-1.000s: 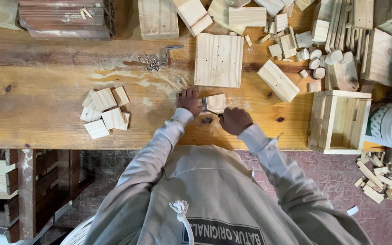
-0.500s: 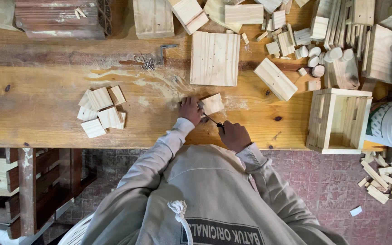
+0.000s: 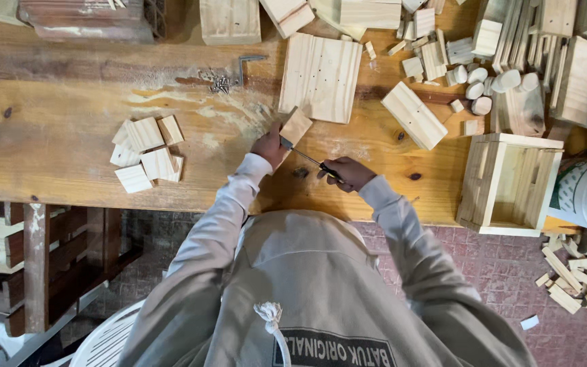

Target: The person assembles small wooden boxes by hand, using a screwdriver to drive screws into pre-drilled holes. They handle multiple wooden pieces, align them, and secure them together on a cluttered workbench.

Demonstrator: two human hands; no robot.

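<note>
- Small pale wooden block (image 3: pixel 296 126): roughly square, flat-faced, tilted on a corner, lying on the workbench just below the large square board, lower left edge pinched by fingers.
- Screwdriver (image 3: pixel 307 158): thin metal shaft with dark handle, held slanted, tip set against the block's lower edge, handle gripped lower right.

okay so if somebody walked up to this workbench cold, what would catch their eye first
Most likely the two hands at the bench's near edge: the left hand steadies a small wooden block while the right hand points a screwdriver at it. Next, the square slatted panel just behind the block, and the open wooden crate at the right end. A cluster of small cut squares lies to the left.
</note>
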